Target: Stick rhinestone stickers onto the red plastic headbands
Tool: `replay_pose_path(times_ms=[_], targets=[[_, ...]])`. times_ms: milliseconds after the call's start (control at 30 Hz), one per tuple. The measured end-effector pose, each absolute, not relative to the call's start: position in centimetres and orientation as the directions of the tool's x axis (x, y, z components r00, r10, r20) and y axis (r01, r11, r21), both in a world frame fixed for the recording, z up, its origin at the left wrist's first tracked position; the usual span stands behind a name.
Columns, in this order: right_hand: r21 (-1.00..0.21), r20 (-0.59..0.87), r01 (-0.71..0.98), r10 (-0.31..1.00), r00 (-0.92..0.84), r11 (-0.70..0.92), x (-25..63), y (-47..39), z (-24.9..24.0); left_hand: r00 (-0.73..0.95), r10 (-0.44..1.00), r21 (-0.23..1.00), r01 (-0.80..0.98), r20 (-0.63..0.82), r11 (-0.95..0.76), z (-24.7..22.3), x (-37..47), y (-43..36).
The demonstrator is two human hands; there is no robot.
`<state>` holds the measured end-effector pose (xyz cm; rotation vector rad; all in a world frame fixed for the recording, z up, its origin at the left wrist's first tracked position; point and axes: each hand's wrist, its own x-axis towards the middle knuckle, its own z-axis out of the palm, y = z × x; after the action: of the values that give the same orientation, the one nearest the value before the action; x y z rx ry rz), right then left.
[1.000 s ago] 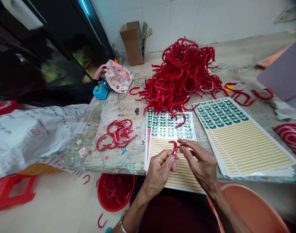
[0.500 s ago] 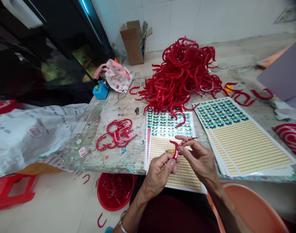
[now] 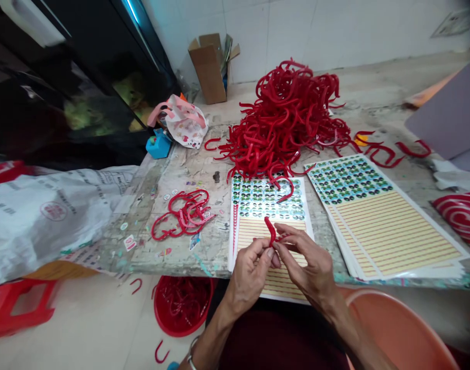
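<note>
My left hand (image 3: 251,272) and my right hand (image 3: 307,267) meet over a sticker sheet (image 3: 268,204) at the table's near edge. Both pinch one small red curved plastic piece (image 3: 271,230), whose upper end sticks up between the fingertips. The sheet has rows of round green-and-black stickers at its top and yellow stripes below. A big heap of the same red curved pieces (image 3: 287,121) lies behind the sheet. A small cluster of red pieces (image 3: 184,213) rests on the table to the left.
A stack of more sticker sheets (image 3: 377,216) lies to the right. A red basket (image 3: 183,303) with red pieces stands on the floor under the table edge, by a white sack (image 3: 46,210). An orange basin (image 3: 400,334) is at my right. A cardboard box (image 3: 209,67) stands by the wall.
My right hand has drawn in toward my left, and the red piece has turned so its end points up. My hands sit slightly lower over the sheet.
</note>
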<state>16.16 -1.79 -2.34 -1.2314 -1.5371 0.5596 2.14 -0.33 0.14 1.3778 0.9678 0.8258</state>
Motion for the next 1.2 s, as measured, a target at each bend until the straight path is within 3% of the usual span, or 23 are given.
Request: replay_pose_path(times_ms=[100, 233, 400, 533, 833, 1200], targets=[[-0.9, 0.327, 0.355, 0.93, 0.166, 0.253, 16.4, -1.6, -2.5, 0.4, 0.915, 0.994, 0.113, -0.049, 0.004, 0.0, 1.9, -0.4], [-1.0, 0.025, -0.005, 0.999, 0.033, 0.025, 16.9, -0.9, -2.3, 0.442, 0.897, 0.99, 0.124, -0.001, -0.06, 0.0, 1.7, -0.5], [-0.958, -0.013, -0.281, 0.986, -0.167, -0.06, 17.2, 0.0, -1.2, 0.495, 0.868, 0.987, 0.119, 0.031, -0.104, 0.2, 1.3, -0.5], [-0.946, -0.008, -0.314, 0.977, -0.213, -0.077, 17.1, 0.3, -1.0, 0.518, 0.854, 0.989, 0.103, 0.035, -0.103, 0.2, 1.1, -0.5], [-0.952, -0.042, -0.293, 0.986, -0.161, -0.088, 16.7, 0.1, -1.8, 0.48, 0.874, 0.991, -0.07, -0.067, 0.114, -0.8, 1.6, -0.8], [-0.934, -0.097, -0.318, 0.973, -0.209, -0.161, 16.9, 0.4, -1.3, 0.489, 0.866, 0.991, -0.019, -0.107, 0.133, -1.4, 0.7, -0.6]])
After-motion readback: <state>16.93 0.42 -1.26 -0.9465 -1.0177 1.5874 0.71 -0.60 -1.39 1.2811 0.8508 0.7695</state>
